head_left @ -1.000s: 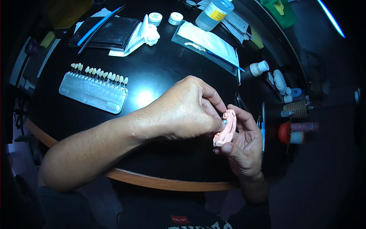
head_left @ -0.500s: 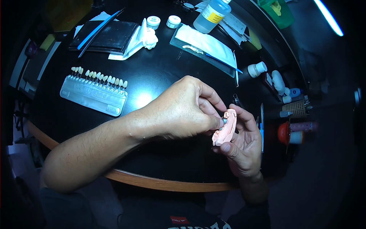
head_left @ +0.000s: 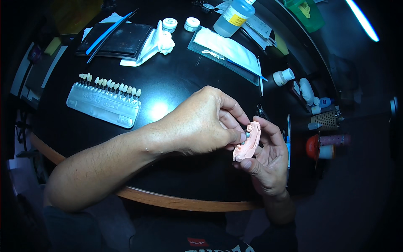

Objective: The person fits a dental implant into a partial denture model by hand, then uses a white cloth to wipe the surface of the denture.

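Note:
My right hand (head_left: pixel 270 161) holds a pink dental cast (head_left: pixel 250 145) upright between the thumb below and the fingers above. Set along the cast's tooth row is a small blue-grey dental crown (head_left: pixel 247 135), with a second bluish bit just below it. My left hand (head_left: pixel 205 119) reaches across from the left, thumb and fingertips closed in a pinch at the crown and touching the cast's left side. The thumb partly covers the crown, and the left fingertips behind it are hidden.
A tooth shade guide (head_left: pixel 105 105) lies at left. Farther back are a black case (head_left: pixel 119 40) with blue-handled tools, two white jars (head_left: pixel 192 24), a bottle of clear liquid (head_left: pixel 233 19) and a glass slab with paper (head_left: pixel 226 52). A small white bottle (head_left: pixel 283 77) lies at right.
Hardly anything differs. The cast has tilted and dropped very slightly in my right hand, and my left thumb stays at the crown.

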`<action>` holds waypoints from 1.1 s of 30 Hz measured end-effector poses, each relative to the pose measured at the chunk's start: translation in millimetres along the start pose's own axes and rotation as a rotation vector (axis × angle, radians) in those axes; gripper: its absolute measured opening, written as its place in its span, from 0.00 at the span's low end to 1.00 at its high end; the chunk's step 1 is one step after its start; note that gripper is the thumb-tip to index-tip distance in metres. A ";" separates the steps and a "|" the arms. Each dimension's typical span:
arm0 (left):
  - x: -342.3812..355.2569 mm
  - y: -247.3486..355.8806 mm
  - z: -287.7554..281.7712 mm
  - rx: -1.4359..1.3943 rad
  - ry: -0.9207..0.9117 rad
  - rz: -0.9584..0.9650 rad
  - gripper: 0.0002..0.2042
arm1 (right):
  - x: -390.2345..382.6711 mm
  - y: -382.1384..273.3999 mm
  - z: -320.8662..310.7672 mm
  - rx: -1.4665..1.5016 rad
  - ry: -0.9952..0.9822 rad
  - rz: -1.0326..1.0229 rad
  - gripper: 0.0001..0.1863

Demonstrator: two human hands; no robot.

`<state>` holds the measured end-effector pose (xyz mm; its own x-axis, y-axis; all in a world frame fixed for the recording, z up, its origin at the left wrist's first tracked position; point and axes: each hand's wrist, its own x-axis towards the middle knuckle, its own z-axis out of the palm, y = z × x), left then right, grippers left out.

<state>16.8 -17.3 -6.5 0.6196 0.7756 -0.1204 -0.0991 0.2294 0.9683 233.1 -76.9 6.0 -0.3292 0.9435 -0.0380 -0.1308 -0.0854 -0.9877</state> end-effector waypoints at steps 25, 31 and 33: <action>-0.3 1.6 -1.3 0.009 -0.015 0.025 0.14 | 0.1 2.1 2.2 -0.132 -0.026 -0.121 0.41; -0.8 3.2 -1.1 0.018 -0.026 0.028 0.13 | 0.4 2.3 3.1 -0.135 -0.024 -0.139 0.40; -0.9 3.9 -0.9 0.008 -0.027 0.023 0.13 | 0.4 3.1 2.3 -0.108 -0.022 -0.139 0.40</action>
<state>15.2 -16.5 -2.8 0.6382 0.7643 -0.0923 -0.1075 0.2072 0.9724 230.4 -77.5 3.4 -0.3356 0.9364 0.1027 -0.0759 0.0818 -0.9938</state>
